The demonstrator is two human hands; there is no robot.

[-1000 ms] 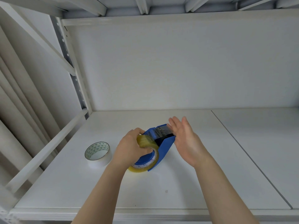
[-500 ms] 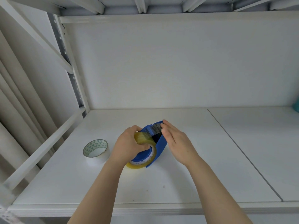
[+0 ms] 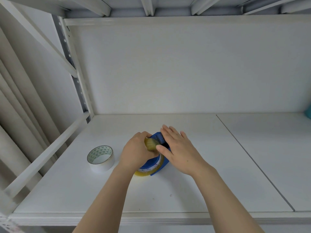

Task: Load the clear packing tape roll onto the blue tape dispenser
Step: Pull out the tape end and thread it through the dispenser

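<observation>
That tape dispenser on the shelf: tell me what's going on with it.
A person is fitting the clear tape roll onto the blue dispenser. The left hand grips the roll; the right hand lies open-fingered over the dispenser's top. The roll appears seated. A white tape roll stands untouched to the left on the shelf.

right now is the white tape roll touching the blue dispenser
Apart. The head view shows the white tape roll standing on the shelf, with the left hand and bare shelf between it and the blue dispenser.
</observation>
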